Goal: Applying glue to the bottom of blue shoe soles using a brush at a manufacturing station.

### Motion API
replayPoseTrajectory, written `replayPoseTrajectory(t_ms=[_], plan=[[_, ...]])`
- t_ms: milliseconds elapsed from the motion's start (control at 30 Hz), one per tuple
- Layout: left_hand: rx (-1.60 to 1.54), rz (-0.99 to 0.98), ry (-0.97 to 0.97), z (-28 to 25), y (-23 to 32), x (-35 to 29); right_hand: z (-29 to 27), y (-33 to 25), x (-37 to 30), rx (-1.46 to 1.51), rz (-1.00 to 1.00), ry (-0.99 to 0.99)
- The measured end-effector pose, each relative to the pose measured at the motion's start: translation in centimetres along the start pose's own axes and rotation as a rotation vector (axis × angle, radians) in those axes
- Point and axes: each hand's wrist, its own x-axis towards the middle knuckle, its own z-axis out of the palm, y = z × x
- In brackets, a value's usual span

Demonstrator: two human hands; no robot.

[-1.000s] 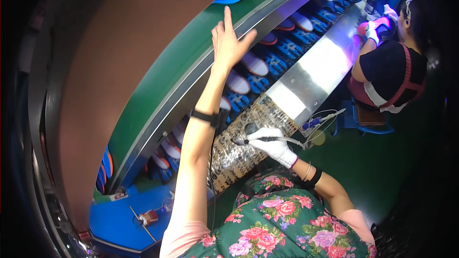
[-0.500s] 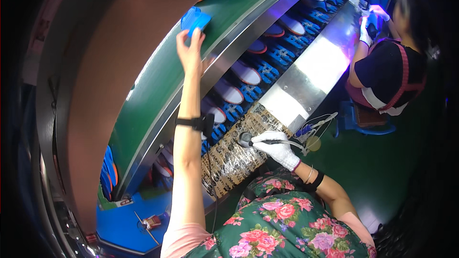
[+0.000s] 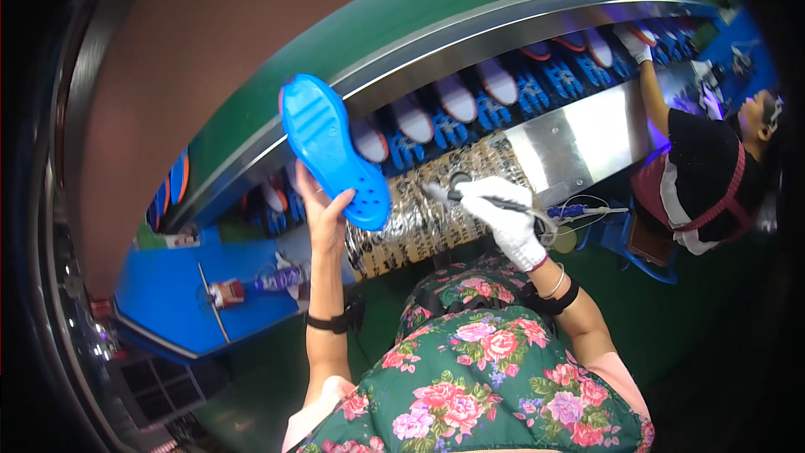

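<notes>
**Blue sole (image 3: pixel 327 138) in left hand (image 3: pixel 325 222); slender tool (image 3: pixel 438 191) in gloved right hand (image 3: pixel 507 218)**

At far left I note blue pieces with orange edges (image 3: pixel 179 178) near the end of a curved green belt (image 3: pixel 419 29). Below them, a blue surface (image 3: pixel 163 294) carries a thin stick (image 3: pixel 213 306), a small red-and-pale item (image 3: pixel 226 292) and a purple item (image 3: pixel 281 278) of unclear kind. My bare left hand is closed on the blue sole, thumb by its round holes, other fingers largely hidden behind. The sole is raised and tilted, ridged end up; it overlaps the belt's metal edge in view, and I cannot tell whether they touch. Further right, pale soles with red edges (image 3: pixel 457 99) stand in a row. Nearer me lies a brown-taped surface (image 3: pixel 394 245). Over it, my white-gloved right hand is curled round the slender tool, grey tip pointing left; a dark round object (image 3: pixel 459 179) shows beside it. A shiny metal plate (image 3: pixel 579 147) adjoins the tape. At far right, a co-worker (image 3: pixel 700 168) extends a gloved hand (image 3: pixel 633 42) to the row.
</notes>
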Motion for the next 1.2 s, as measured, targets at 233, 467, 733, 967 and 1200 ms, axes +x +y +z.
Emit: replayPoseTrajectory(t_ms=[233,467,733,967,1200], plan=[[-0.492,-0.513,-0.096,-3.2,-2.6,-1.7,4.9,-5.8,1.9,0.148,0.003,-0.088],[-0.84,-0.37,-0.335,-1.1,-2.8,-4.3,10.1,-7.8,3.8,-0.113,-0.284,-0.281],[-1.151,-0.326,-0.487,-1.4,-2.3,-4.1,13.1,-7.7,4.7,-0.153,-0.144,-0.236],[-0.464,-0.346,-0.036,1.0,-1.1,-4.6,13.2,-5.0,3.3,-0.037,-0.072,-0.231],[-0.564,-0.428,-0.02,1.2,-1.7,-3.4,14.5,-7.5,6.6,-0.142,-0.31,-0.15]])
